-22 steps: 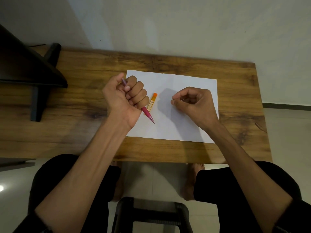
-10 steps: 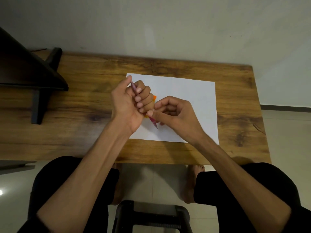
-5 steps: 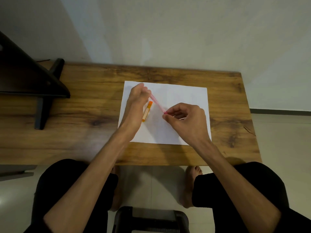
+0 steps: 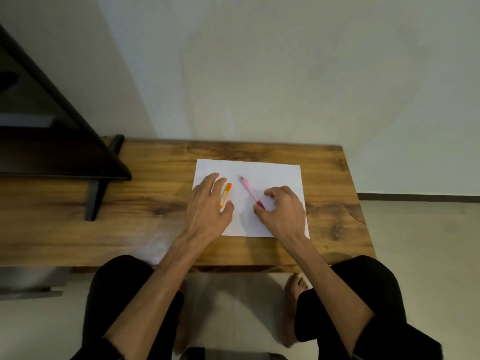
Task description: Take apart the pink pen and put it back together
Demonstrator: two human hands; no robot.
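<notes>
Released, pink pen (image 4: 250, 191) lies on paper (image 4: 275, 175); right hand (image 4: 281, 209) spread, thumb beside its tip.

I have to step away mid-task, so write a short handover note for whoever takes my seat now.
Left hand: open, flat over the paper's left edge, beside the orange pen, holding nothing.
Right hand: loosely curled, fingers at the pink pen's darker near end; not clearly gripping it.
Pink pen lies diagonally on the paper, looking whole; no loose parts visible.
Done: unclear whether it has been taken apart yet.
Left: check that, then disassemble and reassemble if needed.
</notes>
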